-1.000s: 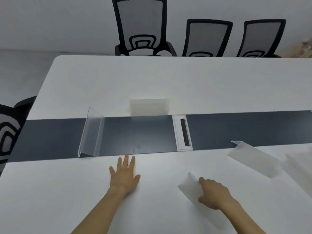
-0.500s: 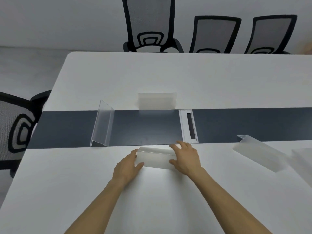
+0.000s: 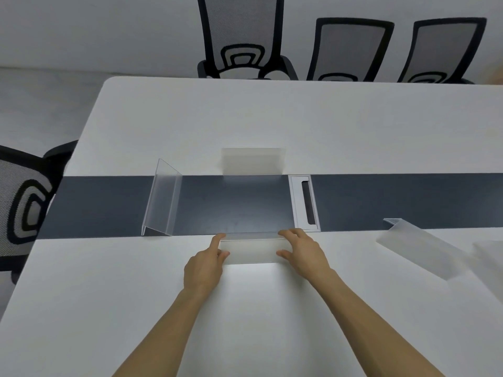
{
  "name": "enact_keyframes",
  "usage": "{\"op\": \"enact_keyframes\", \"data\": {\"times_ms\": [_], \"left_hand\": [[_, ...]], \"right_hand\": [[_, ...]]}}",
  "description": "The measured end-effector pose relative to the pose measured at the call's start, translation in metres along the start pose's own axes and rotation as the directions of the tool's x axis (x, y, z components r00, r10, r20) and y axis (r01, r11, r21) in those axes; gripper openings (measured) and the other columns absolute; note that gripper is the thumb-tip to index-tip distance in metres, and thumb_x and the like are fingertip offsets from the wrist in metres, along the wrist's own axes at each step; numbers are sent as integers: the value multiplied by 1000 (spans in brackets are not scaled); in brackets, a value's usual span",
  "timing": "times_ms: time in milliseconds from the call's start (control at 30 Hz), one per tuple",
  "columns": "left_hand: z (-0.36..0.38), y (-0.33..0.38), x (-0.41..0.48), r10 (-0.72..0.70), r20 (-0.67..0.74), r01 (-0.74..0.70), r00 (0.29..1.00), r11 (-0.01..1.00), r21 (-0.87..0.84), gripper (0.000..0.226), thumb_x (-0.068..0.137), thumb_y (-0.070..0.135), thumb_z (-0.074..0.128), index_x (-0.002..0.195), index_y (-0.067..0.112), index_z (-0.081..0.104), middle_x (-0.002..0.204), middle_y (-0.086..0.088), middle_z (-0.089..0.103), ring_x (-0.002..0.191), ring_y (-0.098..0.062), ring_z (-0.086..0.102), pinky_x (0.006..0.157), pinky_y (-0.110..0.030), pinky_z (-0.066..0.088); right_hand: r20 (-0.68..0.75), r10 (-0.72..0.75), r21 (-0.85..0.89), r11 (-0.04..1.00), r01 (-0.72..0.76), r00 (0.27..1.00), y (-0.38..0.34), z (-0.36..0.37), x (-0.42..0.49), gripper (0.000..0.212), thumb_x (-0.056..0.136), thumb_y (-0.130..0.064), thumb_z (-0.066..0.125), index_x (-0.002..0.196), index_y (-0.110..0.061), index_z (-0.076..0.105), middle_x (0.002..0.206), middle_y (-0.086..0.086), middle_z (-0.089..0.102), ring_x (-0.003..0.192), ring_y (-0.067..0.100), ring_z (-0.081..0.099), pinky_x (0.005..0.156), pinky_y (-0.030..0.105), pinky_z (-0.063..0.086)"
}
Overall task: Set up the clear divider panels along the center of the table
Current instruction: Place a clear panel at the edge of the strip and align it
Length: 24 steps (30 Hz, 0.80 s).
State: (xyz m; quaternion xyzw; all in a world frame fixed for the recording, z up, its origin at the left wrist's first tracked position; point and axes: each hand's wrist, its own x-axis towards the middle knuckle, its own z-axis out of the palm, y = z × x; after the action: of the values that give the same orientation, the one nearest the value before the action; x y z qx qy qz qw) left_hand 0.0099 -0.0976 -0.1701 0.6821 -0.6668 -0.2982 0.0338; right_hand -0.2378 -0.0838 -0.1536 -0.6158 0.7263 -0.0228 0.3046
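Observation:
A clear divider panel (image 3: 253, 250) stands at the near edge of the dark centre strip (image 3: 234, 205). My left hand (image 3: 205, 263) grips its left end and my right hand (image 3: 302, 251) grips its right end. Another clear panel (image 3: 163, 198) stands across the strip to the left. A third panel (image 3: 253, 160) stands at the strip's far edge, opposite the held one. One more panel (image 3: 416, 247) lies flat on the white table (image 3: 245, 118) to the right.
A white cable port (image 3: 304, 202) is set in the strip just right of the held panel. Black mesh chairs (image 3: 242, 39) line the far side, and one chair (image 3: 24, 210) stands at the left end. A further pale sheet (image 3: 490, 254) lies at the right edge.
My right hand carried the panel from the right to the strip's near edge. My left hand, flat on the table before, took hold of its left end. The panel moved slightly farther forward.

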Motion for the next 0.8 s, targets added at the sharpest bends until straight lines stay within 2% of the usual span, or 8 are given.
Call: {"op": "enact_keyframes", "data": {"times_ms": [233,500,600,667,733,800], "left_hand": [[0,-2,1,11,-5,-11,1000,999,50,43,100,40,40,141,36,28,109,7,70,86,-25,65,72,-36,52],[1,1,-3,8,1,-8,1000,999,49,44,100,39,39,142,35,26,114,4,69,92,-25,64,76,-37,51],[-4,6,-1,-23,45,23,999,1000,-5,60,93,36,53,144,33,21,129,2,60,108,-27,59,86,-41,51],[-11,13,-2,-37,52,39,998,998,-47,82,83,29,64,148,31,14,142,-1,46,122,-27,49,92,-43,48],[-22,24,-1,-3,34,5,999,998,-60,92,76,20,65,149,33,10,148,-2,35,129,-25,40,92,-41,47],[-32,44,1,73,-3,-73,997,995,-61,92,74,16,62,149,35,13,150,0,30,130,-22,36,93,-39,46]], "right_hand": [[2,8,-27,1000,-8,1000,0,2,1,47,93,-37,60,136,-30,45,144,-3,42,108,26,60,88,38,51],[29,6,-67,998,-4,1000,0,2,2,50,94,-39,58,140,-32,39,148,-2,36,112,26,58,88,40,52],[72,1,-119,993,8,997,1,-5,-2,76,88,-46,63,149,-41,17,159,0,15,128,26,48,92,41,51],[29,-2,-51,999,3,1000,11,-18,-11,93,84,-47,67,150,-44,2,161,-5,7,126,24,50,91,38,50],[-57,3,7,1000,-2,998,35,-38,-20,96,83,-41,66,152,-40,0,159,-6,11,127,23,48,92,36,50],[-129,66,-27,997,-70,989,70,-59,-27,90,84,-36,62,154,-31,5,158,-3,16,133,25,39,97,38,48]]}}
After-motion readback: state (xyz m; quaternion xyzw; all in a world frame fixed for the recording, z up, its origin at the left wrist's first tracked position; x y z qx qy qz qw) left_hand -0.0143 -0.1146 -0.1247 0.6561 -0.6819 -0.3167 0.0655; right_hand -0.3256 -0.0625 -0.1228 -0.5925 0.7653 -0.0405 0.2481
